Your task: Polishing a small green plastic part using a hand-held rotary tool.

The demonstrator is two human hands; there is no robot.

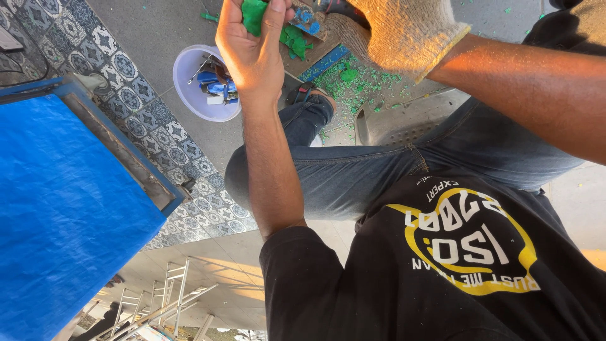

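A coarse, matt knitted cloth glove point(404, 31) is covering the right hand; at nine o'clock a woven plastic tarpaulin point(63, 208) is showing faint sheen, glazed patterned tiles point(158, 126) are gleaming beside it

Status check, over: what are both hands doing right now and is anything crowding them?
Bare hand gripping green piece. Gloved hand holding dark-handled tool. Green shavings on floor, tool bucket beside them.

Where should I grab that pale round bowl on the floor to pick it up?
Probably by its rim, on the side toward the patterned tiles. The bowl sits upright and open, full of blue pieces, so only the rim is bare; the left hand, shut on a green piece, overlaps the other side. The right hand grips a dark handle.
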